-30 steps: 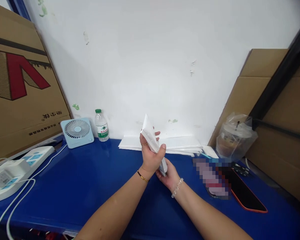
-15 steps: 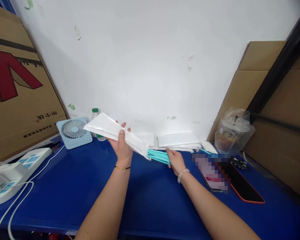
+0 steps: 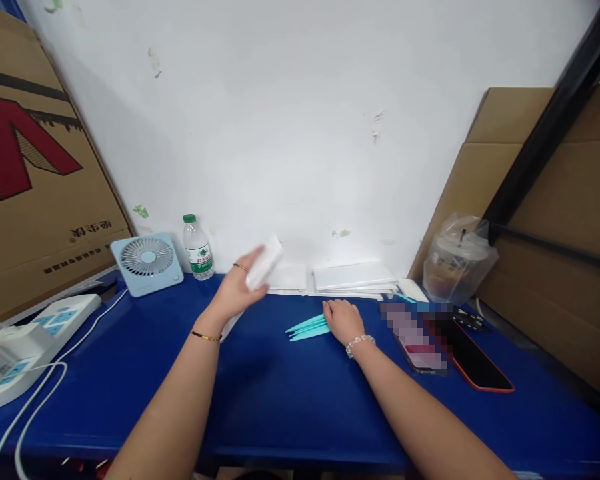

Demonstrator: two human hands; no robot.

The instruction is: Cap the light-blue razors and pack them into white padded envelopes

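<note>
My left hand (image 3: 237, 287) holds a white plastic pouch (image 3: 263, 267) above the blue table (image 3: 290, 393), fingers closed round it. The pouch is blurred by motion and points toward the wall. My right hand (image 3: 344, 320) rests on the table, closed on the ends of several thin teal strips (image 3: 307, 327) that lie flat and point left. A stack of flat white pouches (image 3: 353, 277) lies against the wall just behind both hands.
A small blue fan (image 3: 147, 262) and a water bottle (image 3: 197, 247) stand at the back left. A white power strip (image 3: 25, 340) with cords lies at the far left. Two phones (image 3: 450, 347) and a bagged drink cup (image 3: 457, 260) sit at the right. Cardboard leans on both sides.
The teal strips came out of the white pouch and now lie on the table under my right hand. My left hand swung the emptied pouch left, then back toward the wall.
</note>
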